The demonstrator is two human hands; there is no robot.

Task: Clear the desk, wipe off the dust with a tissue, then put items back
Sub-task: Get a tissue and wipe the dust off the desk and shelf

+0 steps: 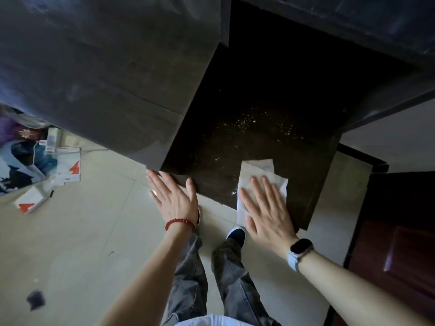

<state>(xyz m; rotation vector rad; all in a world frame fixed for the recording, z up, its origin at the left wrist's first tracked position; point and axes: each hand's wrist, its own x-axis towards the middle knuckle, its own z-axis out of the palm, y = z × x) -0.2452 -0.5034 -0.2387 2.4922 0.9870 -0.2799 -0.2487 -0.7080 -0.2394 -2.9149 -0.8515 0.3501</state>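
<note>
A dark desk surface [270,128] recessed between dark panels fills the upper middle, speckled with pale dust [247,123]. My right hand [266,208] lies flat on a white tissue [257,170] at the desk's near edge, pressing it down; part of the tissue hangs over the edge. My left hand [174,196], with a red bead bracelet, rests flat with fingers apart at the desk's near left corner, holding nothing.
A tall dark cabinet side [98,74] stands left of the desk. On the tiled floor [82,243] at the left lie white boxes with red marks [70,168], a colourful printed item [16,158] and a small dark scrap [35,300]. A dark reddish wooden door [400,231] is at the right.
</note>
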